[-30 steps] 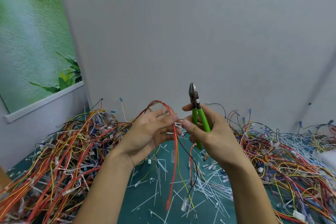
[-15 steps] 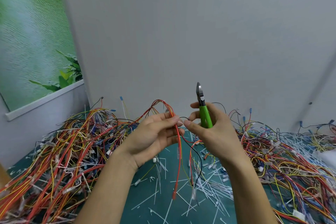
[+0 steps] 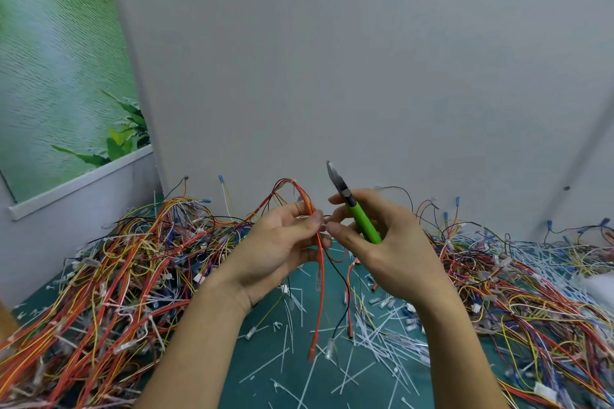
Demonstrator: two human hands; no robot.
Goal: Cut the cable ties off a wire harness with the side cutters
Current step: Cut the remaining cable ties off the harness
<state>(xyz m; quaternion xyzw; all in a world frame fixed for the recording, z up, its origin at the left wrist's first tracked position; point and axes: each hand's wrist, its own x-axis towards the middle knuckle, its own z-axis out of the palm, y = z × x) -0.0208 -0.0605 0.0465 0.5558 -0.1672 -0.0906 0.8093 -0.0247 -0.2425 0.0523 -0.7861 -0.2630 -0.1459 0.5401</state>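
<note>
The wire harness point(image 3: 318, 309) is hanging from the left hand point(image 3: 275, 249), in the middle of the view between the two hands. Its red and orange wires are looping up over the fingers and trailing down past the palm toward the worktop point(image 3: 292, 382), with a thin black wire dropping beside them. The left hand is curling its fingers round the bundle, palm facing the right hand point(image 3: 392, 242), and is raised above the worktop.

Just beside it, the right hand is gripping the side cutters point(image 3: 357, 212) by their green handles, with the fingers wrapped round them. The blades are pointing up and slightly left, standing apart from the harness. The right thumb and forefinger are reaching toward the left fingertips point(image 3: 315, 219). Whether they are pinching anything there is too small to tell. Both forearms are rising from the bottom edge.

White cut cable ties point(image 3: 382, 342) are lying scattered over the green worktop below the hands. Tangled wire heaps are lying to the left point(image 3: 116, 276) and right point(image 3: 515, 292).
</note>
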